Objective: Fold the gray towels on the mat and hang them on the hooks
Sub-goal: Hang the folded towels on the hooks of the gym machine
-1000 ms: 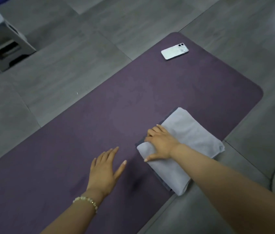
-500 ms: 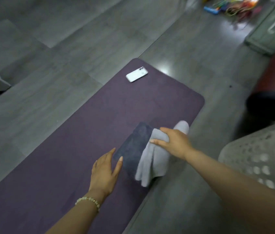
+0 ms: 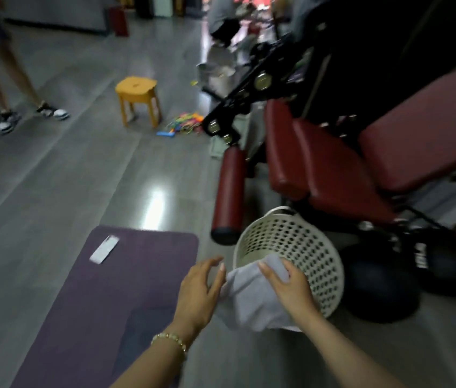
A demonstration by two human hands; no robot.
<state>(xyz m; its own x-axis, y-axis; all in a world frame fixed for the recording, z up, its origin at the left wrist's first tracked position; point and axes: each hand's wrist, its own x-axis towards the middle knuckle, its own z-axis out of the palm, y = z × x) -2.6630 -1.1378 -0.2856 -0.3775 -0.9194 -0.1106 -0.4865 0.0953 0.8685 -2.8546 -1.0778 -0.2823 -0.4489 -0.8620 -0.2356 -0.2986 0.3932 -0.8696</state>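
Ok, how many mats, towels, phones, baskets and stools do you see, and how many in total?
Mats: 1, the purple mat
Towels: 2, a light gray towel in the right hand, a dark towel on the purple mat
Phones: 1, the phone
Baskets: 1, the white basket
Stools: 1, the yellow stool
Total: 6

Blurry phone [image 3: 104, 249]; basket [image 3: 305, 247] partly behind towel [image 3: 249, 298]

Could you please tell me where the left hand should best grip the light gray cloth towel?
Probably the left edge of the light gray cloth towel, approached from the left: it hangs bunched from the right hand, and that edge faces the open left hand.
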